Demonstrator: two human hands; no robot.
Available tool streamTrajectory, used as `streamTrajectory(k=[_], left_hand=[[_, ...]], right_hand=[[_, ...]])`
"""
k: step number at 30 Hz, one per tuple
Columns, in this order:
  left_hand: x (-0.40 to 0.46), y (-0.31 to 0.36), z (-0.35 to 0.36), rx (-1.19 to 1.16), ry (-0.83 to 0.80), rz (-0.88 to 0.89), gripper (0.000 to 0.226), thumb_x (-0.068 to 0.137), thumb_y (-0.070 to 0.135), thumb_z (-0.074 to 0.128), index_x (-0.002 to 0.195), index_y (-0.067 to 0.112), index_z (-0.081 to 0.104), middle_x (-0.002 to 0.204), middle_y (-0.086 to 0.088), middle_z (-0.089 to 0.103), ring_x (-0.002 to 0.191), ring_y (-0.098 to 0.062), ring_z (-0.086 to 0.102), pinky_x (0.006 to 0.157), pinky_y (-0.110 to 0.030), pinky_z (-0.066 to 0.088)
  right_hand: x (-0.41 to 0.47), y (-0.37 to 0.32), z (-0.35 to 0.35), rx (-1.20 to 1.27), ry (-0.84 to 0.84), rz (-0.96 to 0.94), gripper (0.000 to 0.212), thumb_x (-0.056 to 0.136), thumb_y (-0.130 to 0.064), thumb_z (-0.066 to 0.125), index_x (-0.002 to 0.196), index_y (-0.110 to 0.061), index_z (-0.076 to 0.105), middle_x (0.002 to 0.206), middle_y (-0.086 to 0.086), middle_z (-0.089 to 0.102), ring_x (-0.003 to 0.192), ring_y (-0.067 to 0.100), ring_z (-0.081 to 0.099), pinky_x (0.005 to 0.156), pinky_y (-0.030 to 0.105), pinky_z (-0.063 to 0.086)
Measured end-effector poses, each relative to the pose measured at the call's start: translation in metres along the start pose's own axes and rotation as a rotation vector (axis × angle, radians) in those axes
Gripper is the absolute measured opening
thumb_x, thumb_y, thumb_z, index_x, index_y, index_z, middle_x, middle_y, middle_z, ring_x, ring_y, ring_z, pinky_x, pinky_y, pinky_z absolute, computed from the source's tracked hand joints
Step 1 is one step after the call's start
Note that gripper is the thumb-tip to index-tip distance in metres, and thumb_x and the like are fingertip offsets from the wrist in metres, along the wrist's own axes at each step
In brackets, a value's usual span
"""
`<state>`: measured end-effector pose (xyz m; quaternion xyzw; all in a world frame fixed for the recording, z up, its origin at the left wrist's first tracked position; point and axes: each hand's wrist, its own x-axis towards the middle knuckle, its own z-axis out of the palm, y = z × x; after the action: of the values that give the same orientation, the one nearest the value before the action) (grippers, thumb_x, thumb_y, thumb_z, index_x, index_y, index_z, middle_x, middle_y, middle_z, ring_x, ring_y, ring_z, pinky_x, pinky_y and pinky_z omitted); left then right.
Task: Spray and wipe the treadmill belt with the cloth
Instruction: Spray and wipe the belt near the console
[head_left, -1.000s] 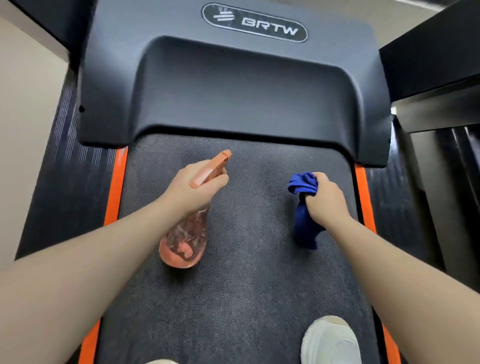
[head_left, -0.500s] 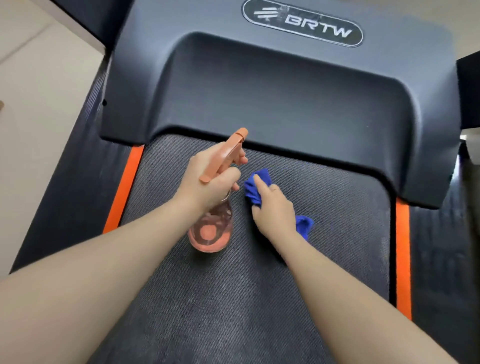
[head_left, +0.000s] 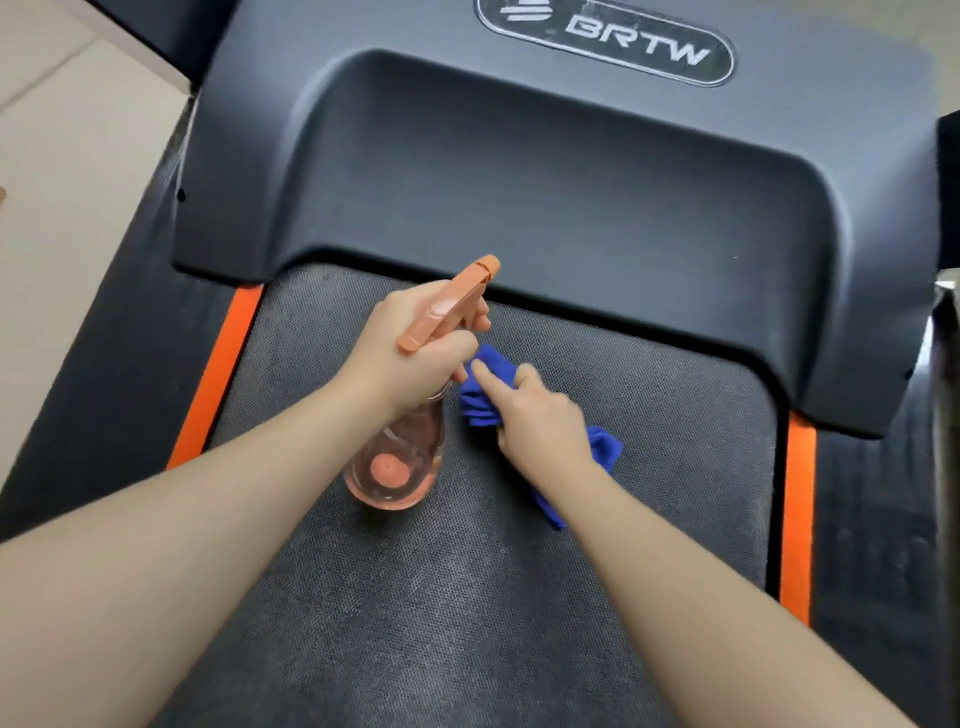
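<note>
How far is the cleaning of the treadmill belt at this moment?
Early to middle. Done: nothing shows for certain; no wet patch is clear on the belt. In hand: the left hand grips the spray bottle, its nozzle aimed toward the motor cover; the right hand presses the blue cloth on the belt's front part. Left: the near belt.

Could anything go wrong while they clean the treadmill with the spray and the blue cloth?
Maybe. The left hand holds the spray bottle right beside the right hand, so spray might wet the fingers instead of the treadmill belt. The blue cloth is bunched up, so it may wipe only a narrow strip.
</note>
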<state>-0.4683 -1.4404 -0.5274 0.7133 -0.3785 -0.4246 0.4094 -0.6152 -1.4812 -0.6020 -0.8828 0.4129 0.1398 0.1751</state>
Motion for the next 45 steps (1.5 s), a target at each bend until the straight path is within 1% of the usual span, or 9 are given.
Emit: streamTrajectory(k=[7,14,19,22,27,33,37,41,45], left_hand=[[-0.002,0.008,0.023,0.229,-0.09,0.006,0.026,0.058,0.024,0.049,0.079,0.024,0.064,0.071,0.018,0.068,0.05,0.008,0.057,0.061,-0.015,0.046],[0.002,0.016,0.045,0.325,-0.154,0.049,0.026,0.057,0.027,0.048,0.077,0.026,0.063,0.057,0.015,0.058,0.049,0.01,0.051,0.052,-0.01,0.037],[-0.003,0.015,0.052,0.392,-0.203,0.064,0.029,0.058,0.029,0.048,0.081,0.022,0.065,0.054,0.016,0.058,0.05,0.007,0.049,0.053,-0.01,0.035],[-0.002,0.015,0.056,0.451,-0.199,0.064,0.032,0.058,0.031,0.047,0.082,0.021,0.066,0.057,0.018,0.06,0.055,0.0,0.053,0.056,-0.015,0.039],[-0.005,0.018,0.063,0.491,-0.177,0.112,0.027,0.059,0.031,0.048,0.079,0.022,0.065,0.059,0.006,0.061,0.057,-0.012,0.054,0.062,-0.026,0.043],[-0.008,0.017,0.068,0.493,-0.197,0.093,0.024,0.06,0.03,0.047,0.078,0.029,0.062,0.059,0.007,0.06,0.059,-0.006,0.054,0.062,-0.025,0.043],[-0.009,0.019,0.07,0.512,-0.212,0.091,0.028,0.06,0.031,0.047,0.081,0.022,0.064,0.056,0.011,0.059,0.054,-0.003,0.052,0.057,-0.023,0.041],[-0.009,0.018,0.072,0.506,-0.203,0.098,0.027,0.06,0.03,0.047,0.081,0.031,0.063,0.053,0.014,0.057,0.054,-0.003,0.051,0.061,-0.024,0.044],[-0.012,0.015,0.07,0.492,-0.198,0.097,0.025,0.06,0.03,0.048,0.08,0.03,0.063,0.051,0.015,0.056,0.051,0.0,0.05,0.058,-0.024,0.042]], right_hand=[[-0.008,0.102,-0.024,-0.011,0.134,0.474,0.059,0.092,-0.012,0.041,0.143,-0.039,0.028,0.119,0.015,0.04,0.089,0.04,0.058,0.07,0.037,0.039],[-0.019,0.054,-0.006,-0.03,0.026,0.088,0.061,0.093,-0.017,0.043,0.145,-0.038,0.021,0.117,0.009,0.04,0.088,0.037,0.062,0.071,0.04,0.047],[-0.028,0.145,-0.025,-0.108,0.104,0.432,0.06,0.092,-0.012,0.043,0.143,-0.04,0.028,0.115,0.014,0.039,0.084,0.039,0.059,0.067,0.037,0.039],[-0.03,0.132,-0.015,0.037,0.143,0.583,0.063,0.09,-0.011,0.045,0.145,-0.036,0.028,0.118,0.016,0.041,0.09,0.04,0.059,0.07,0.037,0.041],[-0.03,0.111,-0.008,-0.035,0.077,0.264,0.062,0.092,-0.014,0.043,0.145,-0.037,0.023,0.123,0.013,0.041,0.089,0.038,0.061,0.071,0.038,0.046],[-0.057,0.19,-0.022,-0.046,0.137,0.668,0.059,0.09,-0.007,0.043,0.143,-0.03,0.033,0.111,0.019,0.044,0.09,0.043,0.057,0.068,0.039,0.039],[-0.041,0.153,-0.011,0.176,0.182,0.569,0.058,0.089,-0.014,0.049,0.144,-0.022,0.031,0.12,0.02,0.048,0.103,0.042,0.054,0.082,0.04,0.043],[-0.041,0.142,-0.01,0.06,0.107,0.342,0.061,0.089,-0.013,0.048,0.144,-0.028,0.028,0.124,0.015,0.043,0.096,0.042,0.057,0.079,0.041,0.044],[-0.05,0.18,-0.017,0.125,0.201,0.663,0.061,0.087,-0.006,0.045,0.143,-0.028,0.034,0.118,0.021,0.045,0.1,0.045,0.053,0.081,0.042,0.042]])
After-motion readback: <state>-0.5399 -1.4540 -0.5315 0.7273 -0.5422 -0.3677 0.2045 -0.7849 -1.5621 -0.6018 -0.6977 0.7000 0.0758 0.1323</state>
